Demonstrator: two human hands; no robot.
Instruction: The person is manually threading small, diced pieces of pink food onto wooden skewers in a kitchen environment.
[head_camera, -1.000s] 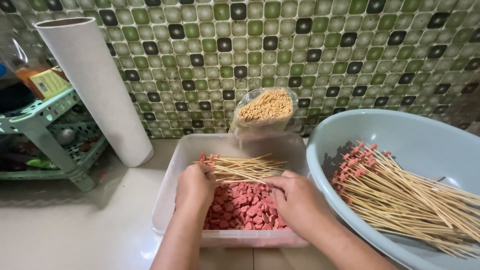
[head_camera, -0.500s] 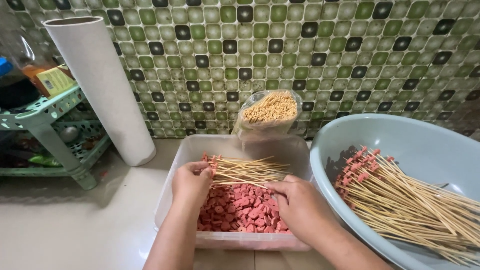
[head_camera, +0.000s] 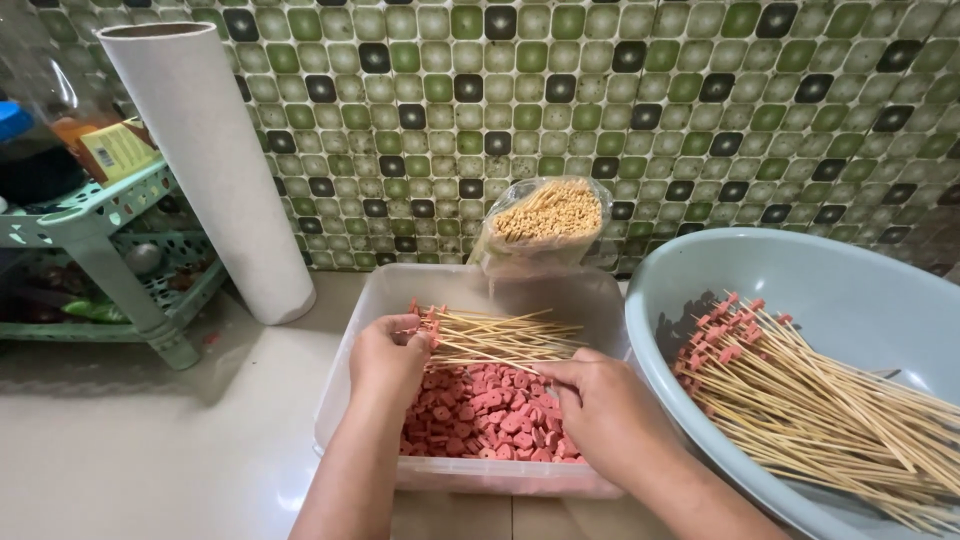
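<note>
My left hand (head_camera: 385, 362) grips the tipped end of a bundle of bamboo skewers (head_camera: 500, 338) that carry small pink pieces. My right hand (head_camera: 600, 415) holds the other end of the same bundle. Both hands hover over a clear plastic tub (head_camera: 352, 345) with several pink sausage slices (head_camera: 490, 415) in its bottom. To the right, a grey-blue basin (head_camera: 700, 270) holds a pile of finished skewers (head_camera: 820, 410) with pink pieces on their tips.
A plastic bag of bare skewers (head_camera: 545, 222) stands upright behind the tub against the green tiled wall. A white cardboard tube (head_camera: 215, 170) leans at the left. A pale green plastic rack (head_camera: 90, 240) with bottles stands at the far left on the pale floor.
Both hands have stayed on the skewer bundle over the tub, shifting it only slightly. The view has drifted a little to the left.
</note>
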